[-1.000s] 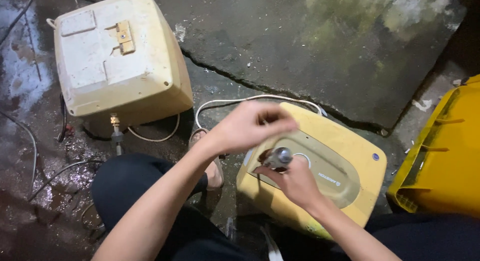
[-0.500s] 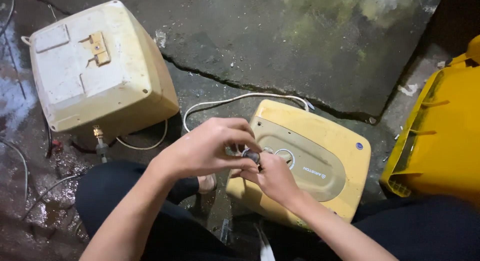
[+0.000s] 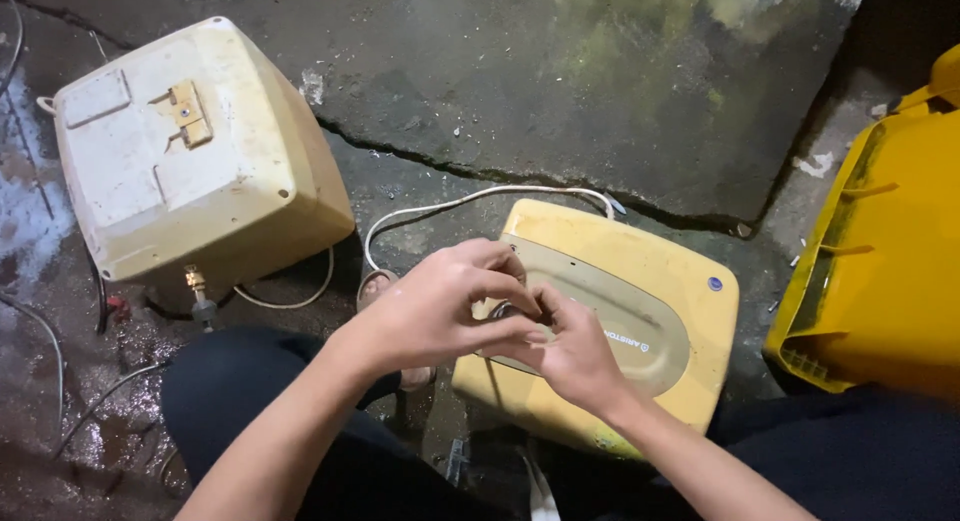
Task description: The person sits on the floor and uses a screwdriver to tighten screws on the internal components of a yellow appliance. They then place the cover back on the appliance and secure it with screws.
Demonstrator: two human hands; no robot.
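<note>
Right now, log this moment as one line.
left hand: on knob | right hand: on knob | knob: mostly hidden, on yellow water heater | second heater: beside, untouched

Single head-worn view, steeply downward, close above the floor (image 3: 600, 101).

Yellow water heater (image 3: 640, 301), a rounded boxy casing with a grey-beige front panel, lies face up on wet concrete. A small knob at the panel's left end is mostly hidden.

Both hands' fingers (image 3: 520, 321) hide the knob on the yellow heater (image 3: 650, 311).
</note>
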